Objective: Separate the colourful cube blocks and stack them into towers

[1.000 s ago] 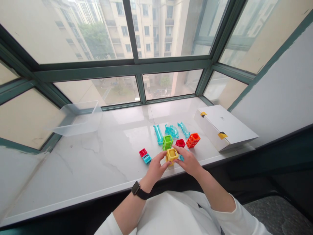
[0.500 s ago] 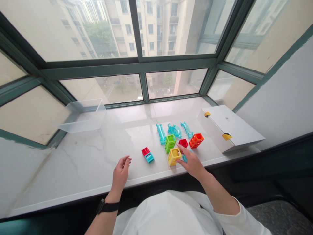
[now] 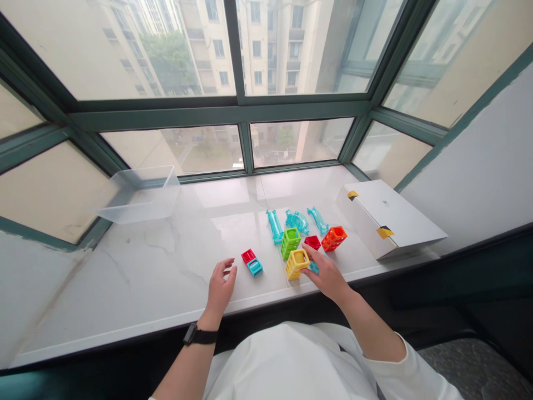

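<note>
My left hand point(image 3: 220, 286) rests on the white marble sill point(image 3: 137, 278), empty, just left of a red piece point(image 3: 249, 256) and a teal piece point(image 3: 254, 267). My right hand point(image 3: 327, 272) touches the yellow cage block point(image 3: 297, 264) and lies over a small teal piece point(image 3: 313, 268). Behind them stand a green cage block point(image 3: 290, 243), a small red piece point(image 3: 312, 242), and a tilted orange cage block point(image 3: 333, 239). Several clear teal track pieces point(image 3: 296, 221) lie farther back.
A clear plastic tub point(image 3: 141, 195) stands at the back left against the window. A white box point(image 3: 385, 219) with yellow-and-black tape lies at the right. The sill's front edge runs just beyond my wrists, and a white wall closes the right side.
My left hand has moved right, closer to the red and teal pieces, with its fingers curled a little more. My right hand stays by the yellow block.
</note>
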Motion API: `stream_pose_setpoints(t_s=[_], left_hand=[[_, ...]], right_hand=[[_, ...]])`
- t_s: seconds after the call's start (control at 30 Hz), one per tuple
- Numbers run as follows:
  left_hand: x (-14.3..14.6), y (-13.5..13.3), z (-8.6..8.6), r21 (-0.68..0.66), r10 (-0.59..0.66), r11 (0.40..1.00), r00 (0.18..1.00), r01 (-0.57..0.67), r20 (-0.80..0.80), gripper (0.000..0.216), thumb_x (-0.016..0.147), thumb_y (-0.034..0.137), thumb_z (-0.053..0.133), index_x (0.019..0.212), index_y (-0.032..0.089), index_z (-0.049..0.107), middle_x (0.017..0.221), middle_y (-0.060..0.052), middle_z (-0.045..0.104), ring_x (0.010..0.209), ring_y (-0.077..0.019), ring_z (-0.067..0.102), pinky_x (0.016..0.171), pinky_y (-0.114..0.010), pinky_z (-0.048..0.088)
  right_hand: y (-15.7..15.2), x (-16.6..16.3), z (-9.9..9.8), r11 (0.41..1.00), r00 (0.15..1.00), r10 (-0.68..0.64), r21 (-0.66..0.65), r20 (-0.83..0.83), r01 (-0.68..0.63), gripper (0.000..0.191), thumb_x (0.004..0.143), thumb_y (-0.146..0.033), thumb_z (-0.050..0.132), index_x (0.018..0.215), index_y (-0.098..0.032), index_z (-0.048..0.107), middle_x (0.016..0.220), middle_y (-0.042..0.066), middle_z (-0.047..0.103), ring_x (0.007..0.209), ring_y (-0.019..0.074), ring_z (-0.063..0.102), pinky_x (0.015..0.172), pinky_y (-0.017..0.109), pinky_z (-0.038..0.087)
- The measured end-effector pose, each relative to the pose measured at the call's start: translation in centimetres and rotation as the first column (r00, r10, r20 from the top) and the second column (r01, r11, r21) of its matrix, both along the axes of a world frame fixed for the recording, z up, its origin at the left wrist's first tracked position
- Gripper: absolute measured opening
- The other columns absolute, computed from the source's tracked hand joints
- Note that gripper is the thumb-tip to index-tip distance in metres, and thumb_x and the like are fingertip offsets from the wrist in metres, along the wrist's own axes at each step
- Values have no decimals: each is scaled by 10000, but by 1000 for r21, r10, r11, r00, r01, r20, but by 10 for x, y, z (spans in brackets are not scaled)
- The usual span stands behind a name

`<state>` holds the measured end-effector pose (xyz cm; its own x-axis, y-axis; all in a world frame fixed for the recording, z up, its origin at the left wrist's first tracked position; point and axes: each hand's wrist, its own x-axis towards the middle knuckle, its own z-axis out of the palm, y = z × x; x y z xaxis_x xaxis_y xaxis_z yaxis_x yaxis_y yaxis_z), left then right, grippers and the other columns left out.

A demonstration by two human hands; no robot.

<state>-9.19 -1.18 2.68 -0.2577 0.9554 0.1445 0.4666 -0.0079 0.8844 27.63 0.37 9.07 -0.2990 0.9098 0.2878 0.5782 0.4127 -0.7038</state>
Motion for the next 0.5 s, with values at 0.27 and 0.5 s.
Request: stream_pose_setpoints(t_s=[0.27,0.5], left_hand=[[14,14,-25,110,-74,990,984,93,-164,563,941,496,692,1423,250,537,1465,-150,564,1420,-324,531,1205,-584,442],[18,8,-39,63,-188,975,940,214,-285,819,868,491,795,1562,287,410,1674,-158,400,1562,-371,380,1258,-619,358]], right_hand=[[4,-2,-1,1000,1000,-3,11,-8,3,643,985,-299,640,1597,-286,441,1455,123,668,1215,284,730,1079,484,588],[3,-1,2,1000,1000,17,7,-26,-16,662,993,-326,641,1612,-294,405,1474,130,637,1225,285,722,1081,503,594]])
